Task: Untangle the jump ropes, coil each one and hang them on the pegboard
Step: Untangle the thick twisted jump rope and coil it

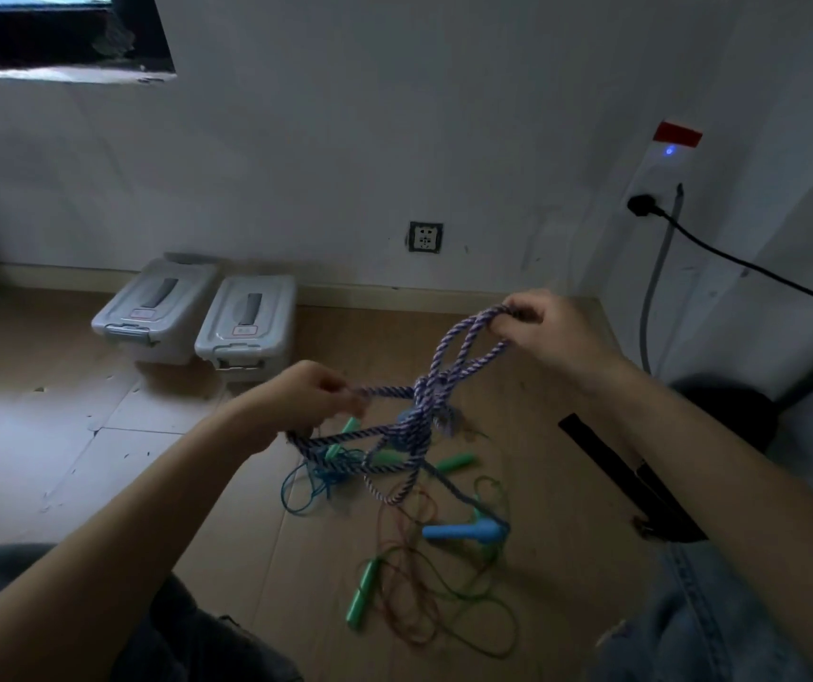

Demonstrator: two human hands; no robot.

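Observation:
A purple-and-white braided jump rope (pixel 424 401) hangs knotted in the air between my hands. My left hand (pixel 306 401) pinches one strand at the left of the knot. My right hand (pixel 542 327) grips a loop of the same rope, higher and to the right. Its blue handles (pixel 468 531) dangle near the floor. Under it lies a tangle of thin ropes: a blue cord (pixel 306 489), a green cord (pixel 483 598) and a reddish cord (pixel 409 583), with green handles (pixel 362 600) among them. No pegboard is in view.
Two grey lidded plastic boxes (pixel 247 322) stand against the white wall on the wooden floor. A wall socket (pixel 425 237) is at the back. A black cable (pixel 739 263) runs from a plug at the right. A black strap (pixel 631 479) lies by my right knee.

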